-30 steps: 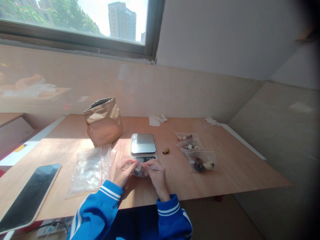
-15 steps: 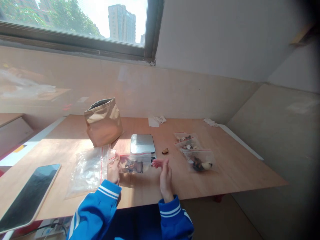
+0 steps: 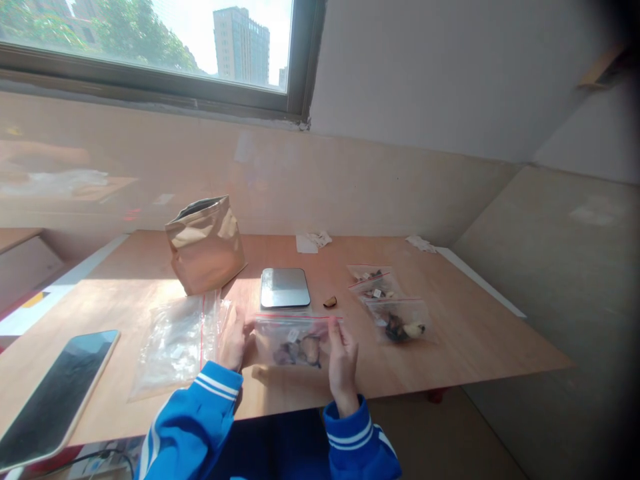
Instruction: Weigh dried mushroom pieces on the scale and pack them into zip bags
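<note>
My right hand (image 3: 344, 363) is closed on the upper right corner of a clear zip bag (image 3: 265, 343), thumb against its red seal strip. Brown and dark dried pieces and a small white packet lie inside the bag. It hangs in front of the kitchen scale (image 3: 285, 288), whose metal plate is bare and whose front is hidden by the bag. At the bag's left edge is my left hand (image 3: 233, 343), its fingers blurred; I cannot tell whether they grip it. A stack of clear empty zip bags (image 3: 173, 340) lies just left of that hand.
A brown stand-up pouch (image 3: 207, 247) stands open behind the empty bags. Several filled zip bags (image 3: 403, 323) lie at the right, with a loose dried piece (image 3: 330, 302) beside the scale. A phone (image 3: 60, 393) lies front left. Crumpled paper (image 3: 319, 239) sits near the wall.
The bag was bunched between both hands, then stretched flat from the left hand while the right was open. Now it has moved right, and the right hand has taken its corner.
</note>
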The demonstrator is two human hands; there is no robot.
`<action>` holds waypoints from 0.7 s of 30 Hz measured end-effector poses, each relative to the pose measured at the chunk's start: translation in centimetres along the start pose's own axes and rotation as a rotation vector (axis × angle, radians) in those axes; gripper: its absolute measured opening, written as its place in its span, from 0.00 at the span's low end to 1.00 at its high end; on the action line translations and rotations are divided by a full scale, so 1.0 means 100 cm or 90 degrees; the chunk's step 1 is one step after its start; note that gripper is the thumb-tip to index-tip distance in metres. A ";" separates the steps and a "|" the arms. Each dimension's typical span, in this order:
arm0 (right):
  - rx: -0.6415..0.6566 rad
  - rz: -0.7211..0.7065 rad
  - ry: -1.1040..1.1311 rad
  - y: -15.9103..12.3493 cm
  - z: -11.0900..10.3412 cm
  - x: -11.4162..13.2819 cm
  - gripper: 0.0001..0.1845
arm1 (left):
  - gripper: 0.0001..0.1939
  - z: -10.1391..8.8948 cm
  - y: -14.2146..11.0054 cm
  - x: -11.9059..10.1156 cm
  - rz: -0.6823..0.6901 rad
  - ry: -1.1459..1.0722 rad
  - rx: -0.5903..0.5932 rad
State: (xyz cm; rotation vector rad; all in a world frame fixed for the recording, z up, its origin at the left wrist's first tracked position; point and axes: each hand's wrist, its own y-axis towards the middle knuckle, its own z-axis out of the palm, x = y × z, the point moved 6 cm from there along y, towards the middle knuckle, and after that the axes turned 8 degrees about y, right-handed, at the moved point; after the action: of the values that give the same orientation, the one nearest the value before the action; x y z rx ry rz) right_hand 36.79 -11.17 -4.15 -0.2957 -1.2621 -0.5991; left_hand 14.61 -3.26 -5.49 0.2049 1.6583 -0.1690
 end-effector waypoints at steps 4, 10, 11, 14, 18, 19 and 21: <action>-0.270 -0.011 0.036 0.035 -0.088 0.022 0.23 | 0.39 -0.017 -0.003 -0.009 0.003 0.007 -0.070; -0.222 0.058 -0.199 0.095 -0.197 0.041 0.24 | 0.38 -0.008 -0.008 -0.006 -0.031 0.044 -0.024; -0.201 0.058 -0.277 0.101 -0.207 0.042 0.24 | 0.38 -0.006 -0.009 -0.005 -0.033 0.057 -0.018; -0.190 -0.016 -0.502 0.111 -0.224 0.047 0.26 | 0.37 -0.002 -0.009 -0.002 -0.043 0.072 0.006; -0.310 -0.270 -0.667 0.087 -0.218 0.062 0.29 | 0.31 -0.007 -0.009 -0.013 0.085 0.157 -0.017; -0.320 -0.311 -0.676 0.078 -0.214 0.061 0.27 | 0.28 -0.010 -0.011 -0.018 0.133 0.189 -0.055; -0.316 -0.340 -0.681 0.064 -0.205 0.052 0.25 | 0.20 -0.021 -0.016 -0.029 0.207 0.239 -0.183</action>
State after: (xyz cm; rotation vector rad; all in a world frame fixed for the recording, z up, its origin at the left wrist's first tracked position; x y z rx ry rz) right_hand 57.76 -18.06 -4.55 -0.7649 -2.2419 -1.3138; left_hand 12.51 -4.44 -2.41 0.2968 1.9691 0.3738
